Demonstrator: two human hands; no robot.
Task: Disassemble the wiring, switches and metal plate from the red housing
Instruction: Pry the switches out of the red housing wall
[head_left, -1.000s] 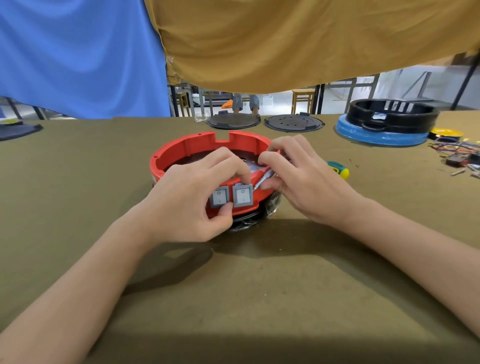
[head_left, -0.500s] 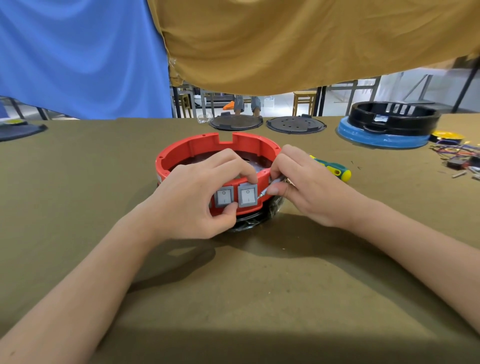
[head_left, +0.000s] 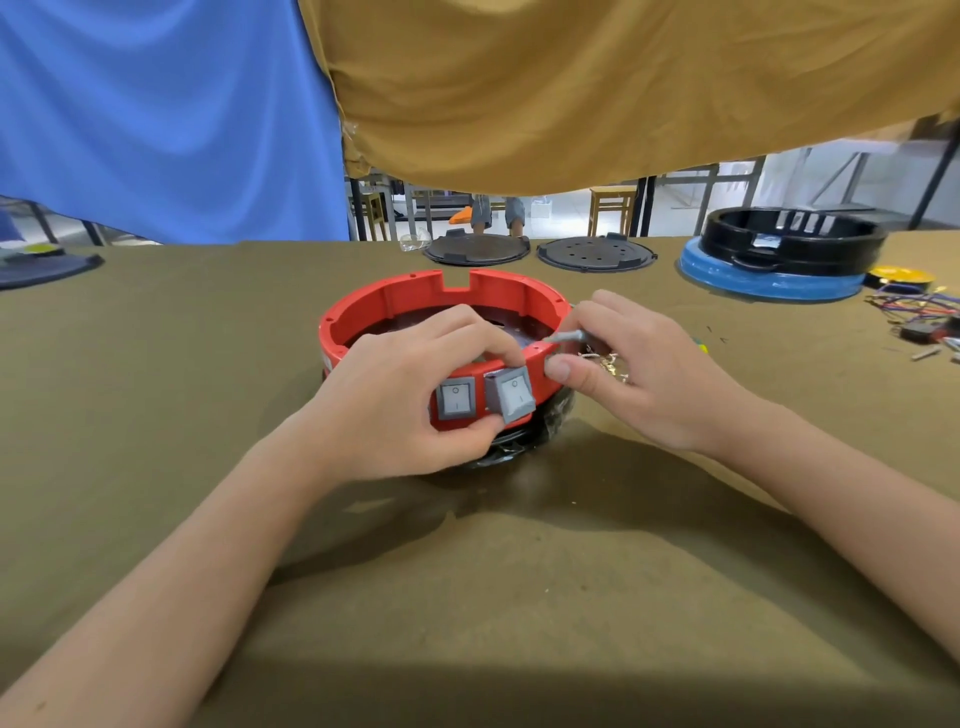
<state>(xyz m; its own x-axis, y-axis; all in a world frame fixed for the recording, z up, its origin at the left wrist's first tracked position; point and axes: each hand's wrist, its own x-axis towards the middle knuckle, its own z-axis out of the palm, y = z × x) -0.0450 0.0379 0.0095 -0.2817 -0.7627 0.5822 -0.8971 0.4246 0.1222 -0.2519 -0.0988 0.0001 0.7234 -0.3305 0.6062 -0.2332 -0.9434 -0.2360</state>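
A round red housing (head_left: 415, 301) stands on the olive table, over a black base. Two grey rocker switches sit in its near wall. The left switch (head_left: 456, 399) lies flush. The right switch (head_left: 511, 399) sticks out tilted, partly out of its hole. My left hand (head_left: 400, 395) pinches this right switch, fingers over the rim and thumb below it. My right hand (head_left: 634, 374) holds a thin grey tool (head_left: 563, 336) whose tip points at the rim by the right switch. Dark inner parts show inside the housing; the metal plate is not clearly seen.
Two black round covers (head_left: 475, 249) (head_left: 596, 253) lie at the table's far edge. A black ring on a blue disc (head_left: 769, 270) stands at far right, with loose coloured wires (head_left: 919, 312) beside it. A dark flat part (head_left: 41, 265) lies far left.
The right switch has popped outward and tilted from the housing wall. My right hand has lifted the grey tool from the switch's side up to the rim.
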